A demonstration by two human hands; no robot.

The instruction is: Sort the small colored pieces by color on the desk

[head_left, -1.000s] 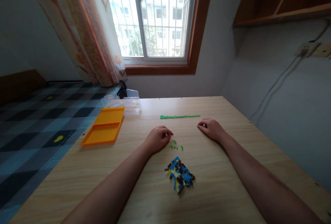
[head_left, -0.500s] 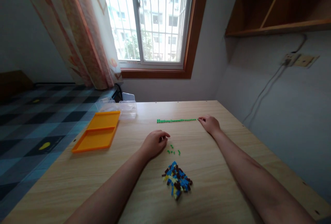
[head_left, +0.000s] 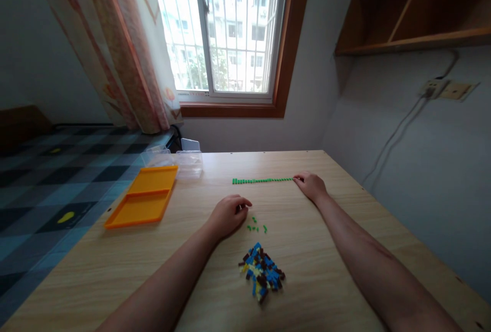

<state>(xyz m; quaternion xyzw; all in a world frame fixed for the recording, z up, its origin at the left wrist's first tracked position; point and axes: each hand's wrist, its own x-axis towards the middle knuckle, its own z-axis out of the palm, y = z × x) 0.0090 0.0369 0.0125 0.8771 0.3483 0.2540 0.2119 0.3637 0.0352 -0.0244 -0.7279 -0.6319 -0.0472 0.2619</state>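
A row of small green building bricks [head_left: 253, 181] runs across the far middle of the table. At its right end is my right hand [head_left: 311, 186], thumb and finger pinched on a tiny green brick that the fingertips mostly hide. My left hand [head_left: 230, 215] rests on the wood left of centre, holding nothing, its forefinger stretched out and a gap under it. Just right of it lie several loose green bricks [head_left: 254, 228]. Nearer to me is a heap of blue, brown and yellow bricks [head_left: 262, 273].
An orange two-part tray [head_left: 143, 209] lies on the left of the table [head_left: 322, 281]. Behind it stand clear plastic boxes [head_left: 188, 164]. A bed with a checked cover [head_left: 92, 168] adjoins the left side, and a wall with a socket [head_left: 433, 89] bounds the right.
The view has shifted very slightly. My right fingertips stay at the row's right end, and the left hand keeps its place.
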